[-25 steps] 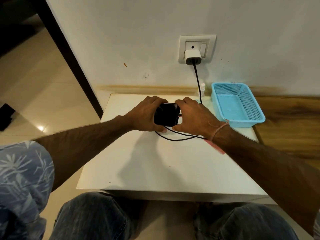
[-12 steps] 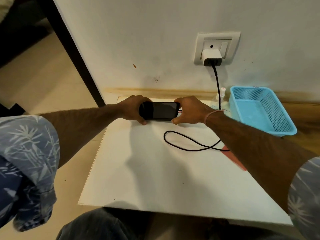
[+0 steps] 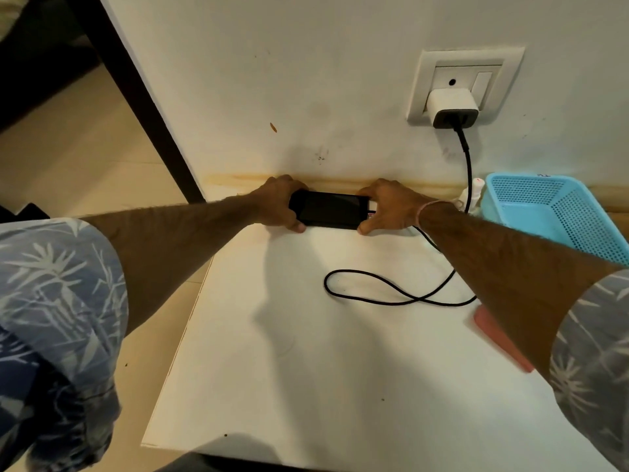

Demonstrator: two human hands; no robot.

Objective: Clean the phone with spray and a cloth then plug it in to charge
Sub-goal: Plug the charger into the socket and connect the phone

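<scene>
Both hands, the left hand (image 3: pixel 277 206) and right hand (image 3: pixel 388 207), pinch the short ends of the phone (image 3: pixel 329 210) at the worktop's (image 3: pixel 306 352) far edge by the wall, a rigid, slick, likely fragile slab best gripped by its edges.

1. I see a white counter (image 3: pixel 306 369) pushed up against a pale wall (image 3: pixel 306 63).
2. A light blue perforated basket (image 3: pixel 558 212) sits at the counter's far right, near the wall; I can see nothing inside it.
3. The wall carries a small orange mark (image 3: pixel 273 127) and a dark smudge (image 3: pixel 320 156) lower down.
4. A yellowish stained strip (image 3: pixel 238 179) runs along the wall where it meets the counter.
5. To the left I see a dark slanted frame (image 3: pixel 143 97), with beige tiled floor (image 3: pixel 68 158) beyond it.
6. Blue leaf-print sleeves (image 3: pixel 58 318) fill the lower corners.
</scene>
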